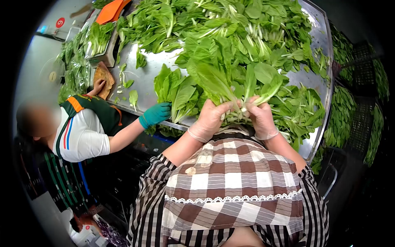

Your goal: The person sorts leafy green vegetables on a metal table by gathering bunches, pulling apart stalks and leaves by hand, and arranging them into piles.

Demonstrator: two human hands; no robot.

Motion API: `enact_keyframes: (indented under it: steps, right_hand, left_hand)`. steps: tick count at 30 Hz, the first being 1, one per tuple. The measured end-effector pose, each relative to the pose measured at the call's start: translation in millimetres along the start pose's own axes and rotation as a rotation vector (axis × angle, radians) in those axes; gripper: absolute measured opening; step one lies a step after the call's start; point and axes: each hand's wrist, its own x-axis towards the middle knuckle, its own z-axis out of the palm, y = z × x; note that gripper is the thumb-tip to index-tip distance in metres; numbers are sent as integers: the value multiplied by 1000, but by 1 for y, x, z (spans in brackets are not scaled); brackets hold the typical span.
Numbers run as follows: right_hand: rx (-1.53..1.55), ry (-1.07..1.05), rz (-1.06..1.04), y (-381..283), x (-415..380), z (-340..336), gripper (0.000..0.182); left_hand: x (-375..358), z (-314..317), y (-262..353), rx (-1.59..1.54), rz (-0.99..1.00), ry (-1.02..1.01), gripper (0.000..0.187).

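Note:
Both of my hands, in thin clear gloves, are close together at the near edge of the metal table. My left hand (pixel 210 118) is closed round the pale stems of a bunch of leafy greens (pixel 212 78), whose broad leaves point away from me. Pinched in my right hand (pixel 262 118) are the stem ends of a few more leafy greens (pixel 266 80). The stems in the two hands nearly meet. More loose greens (pixel 294 107) lie to the right, just beyond my right hand.
A large heap of greens (pixel 247 24) covers the far part of the metal table (pixel 140 84). At left stands a co-worker, whose green-gloved hand (pixel 155 115) touches a bunch of greens. A scale with greens (pixel 101 39) sits behind. Black crates (pixel 364 119) of greens stand at right.

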Motion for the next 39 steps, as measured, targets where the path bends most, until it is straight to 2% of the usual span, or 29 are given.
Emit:
enact_keyframes:
  steps: [2, 3, 5, 6, 9, 12, 15, 18, 21, 22, 23, 25, 27, 28, 31, 32, 35, 37, 39]
  right_hand:
    - [-38, 14, 7, -5, -4, -6, 11]
    - [-147, 64, 54, -18, -11, -3, 9]
    - [-459, -12, 103, -26, -9, -26, 10]
    - [-657, -103, 151, -28, -6, -47, 15]
    - [-1529, -154, 85, -60, -19, -63, 24]
    - [-1445, -87, -14, -67, -26, -88, 26]
    - [-1426, 37, -65, -79, -26, -80, 29]
    - [-1376, 57, -106, -80, -20, -68, 31]
    - [-1427, -16, -183, -77, -14, -58, 29]
    - [-1425, -36, -195, -78, -12, -53, 29]
    - [-1425, -57, -202, -78, -10, -48, 28]
    - [-1426, -77, -232, -78, -1, -41, 28]
    - [-1409, -86, -259, -80, 12, -29, 27]
    - [-1307, -81, -260, -74, 25, -30, 28]
    - [-1196, -59, -357, -70, 59, -21, 29]
    - [-1193, -56, -368, -71, 71, -15, 29]
    - [-1146, -37, -457, -86, 90, -8, 28]
    - [-1098, 3, -476, -96, 106, 5, 27]
    - [-1147, 92, -655, -108, 131, 18, 25]
  left_hand:
    - [-6, -10, 8, 27, 19, 27, 41]
    - [-9, -15, 13, 39, 25, 37, 39]
    - [-17, -21, 33, 155, 93, 132, 30]
    - [-23, -30, 44, 208, 110, 153, 30]
    - [-46, -66, 75, 365, 115, 270, 30]
    - [-60, -100, 93, 472, 172, 335, 31]
    - [-73, -143, 96, 607, 58, 356, 32]
    - [-74, -174, 82, 541, 79, 375, 38]
    - [-73, -210, 59, 817, -46, 501, 45]
    - [-73, -222, 53, 1219, 117, 399, 53]
    - [-69, -249, 39, 1409, 89, 414, 56]
    - [-74, -246, 31, 1640, 159, 466, 56]
    - [-75, -254, 33, 1657, 164, 458, 53]
    - [-76, -253, 35, 1668, 162, 456, 51]
    - [-79, -238, 46, 1762, 71, 451, 47]
    - [-80, -254, 40, 1753, 148, 438, 47]
    - [-90, -234, 48, 1758, 121, 465, 47]
    - [-95, -230, 47, 1628, 161, 503, 55]
    - [-99, -214, 52, 1496, 164, 524, 60]
